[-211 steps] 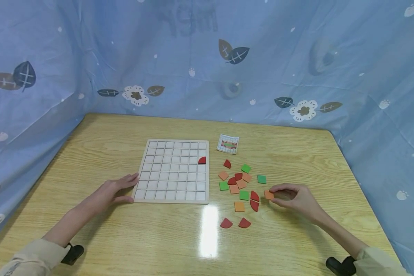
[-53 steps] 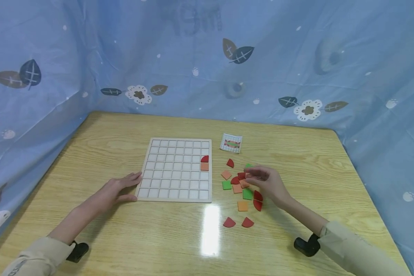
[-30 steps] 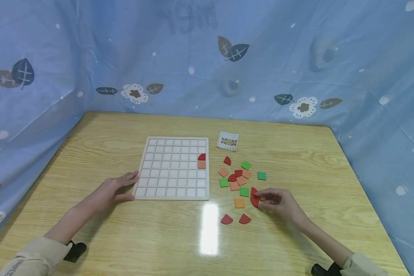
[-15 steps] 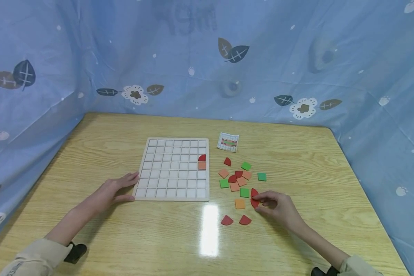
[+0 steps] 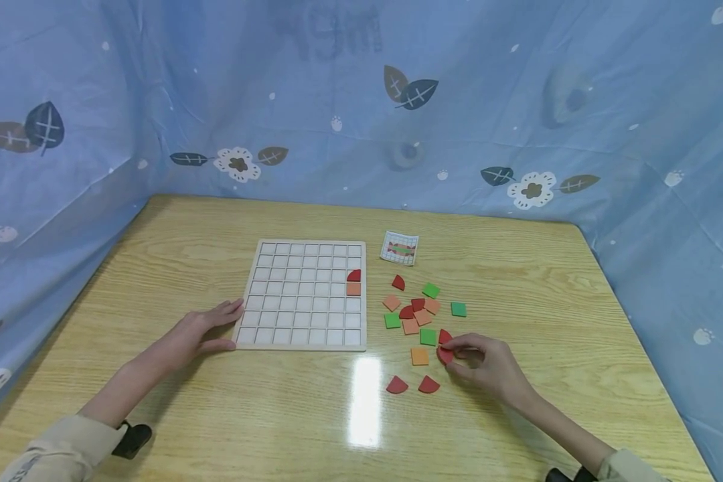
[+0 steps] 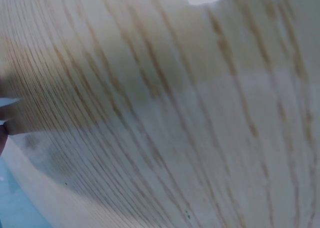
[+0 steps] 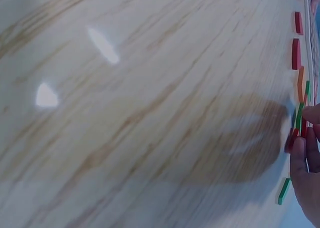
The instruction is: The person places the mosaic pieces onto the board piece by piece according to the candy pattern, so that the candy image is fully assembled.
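Note:
My left hand (image 5: 200, 333) rests at the left edge of a white grid board (image 5: 299, 349), fingers touching its rim near the front corner. A red quarter-circle tile (image 5: 353, 276) sits in the board's rightmost column, with an orange square tile (image 5: 353, 289) in the cell just below. Right of the loose tiles, my right hand (image 5: 493, 367) pinches a red quarter-circle tile (image 5: 444, 356) between thumb and forefinger, down at the table. Another red quarter-circle tile (image 5: 444, 336) lies just beyond it. In the right wrist view, the hand (image 7: 306, 170) shows only at the right edge.
Right of the board lie several loose tiles, among them a green square (image 5: 428, 337), an orange square (image 5: 420, 356) and two red quarter-circles at the front. A small printed pattern card (image 5: 399, 248) lies behind them. Blue patterned cloth (image 5: 337, 100) surrounds the wooden table (image 5: 265, 415).
The orange square my right hand held is now on the board under the red tile. That hand moved over the pile, then to the red quarter-circle, which has turned slightly. My left hand stayed put.

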Available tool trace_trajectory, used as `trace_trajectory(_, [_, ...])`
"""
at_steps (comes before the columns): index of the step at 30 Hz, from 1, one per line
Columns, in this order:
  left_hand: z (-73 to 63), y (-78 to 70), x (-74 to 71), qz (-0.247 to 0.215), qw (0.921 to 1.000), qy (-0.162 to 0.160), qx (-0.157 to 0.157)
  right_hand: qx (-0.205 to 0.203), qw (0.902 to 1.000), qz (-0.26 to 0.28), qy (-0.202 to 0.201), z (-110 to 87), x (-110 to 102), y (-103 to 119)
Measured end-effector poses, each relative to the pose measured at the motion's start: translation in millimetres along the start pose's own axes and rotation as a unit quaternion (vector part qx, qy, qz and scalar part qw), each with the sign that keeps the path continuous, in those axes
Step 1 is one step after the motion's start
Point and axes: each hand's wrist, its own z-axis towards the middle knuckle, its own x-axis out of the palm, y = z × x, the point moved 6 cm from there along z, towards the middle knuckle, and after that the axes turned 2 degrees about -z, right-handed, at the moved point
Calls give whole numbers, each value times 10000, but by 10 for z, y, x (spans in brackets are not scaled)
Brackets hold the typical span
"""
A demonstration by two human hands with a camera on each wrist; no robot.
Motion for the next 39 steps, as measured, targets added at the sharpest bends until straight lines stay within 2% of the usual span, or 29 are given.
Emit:
trace_trajectory(8, [-5,9,-4,-24,10000,39,-85,-94,9974,675,221,99,99,116])
trace_trajectory(16, [-15,50,26,-27,9999,79,-117,-200,9950,823,535,270,280,236])
trace_trajectory(21, [-16,67,43,-73,9996,141,-213,-118,9928,958,714,371,402,338])
trace_trajectory(27, [-10,59,38,-137,9993,147,-312,-201,9920,1017,725,500,513,436])
trace_trajectory(39, [-15,58,36,-236,9981,230,-521,-338,9853,1531,685,853,706,558])
